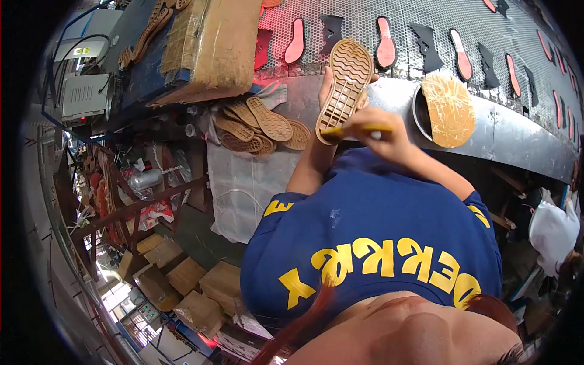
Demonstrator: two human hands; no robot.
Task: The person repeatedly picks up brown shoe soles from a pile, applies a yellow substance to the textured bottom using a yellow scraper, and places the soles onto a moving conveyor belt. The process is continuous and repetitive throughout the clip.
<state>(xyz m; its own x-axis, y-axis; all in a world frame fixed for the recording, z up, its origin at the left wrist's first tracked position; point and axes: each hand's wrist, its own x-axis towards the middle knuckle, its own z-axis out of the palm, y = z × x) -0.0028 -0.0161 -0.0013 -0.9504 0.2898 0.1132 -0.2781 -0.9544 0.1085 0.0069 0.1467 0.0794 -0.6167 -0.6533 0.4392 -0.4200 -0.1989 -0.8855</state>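
Left hand (326, 89): grips tan shoe sole (350, 72)
Right hand (384, 137): grasps yellow-handled brush (332, 131)
Sole: apparently being brushed
Brush: next needs steady strokes

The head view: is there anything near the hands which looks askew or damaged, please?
Yes: the tan cover, to the right of the right hand, leaves a dark gap at the left of the container, so it seems askew or partly cut away. Its top is also marked with pale streaks, perhaps scratches or residue.
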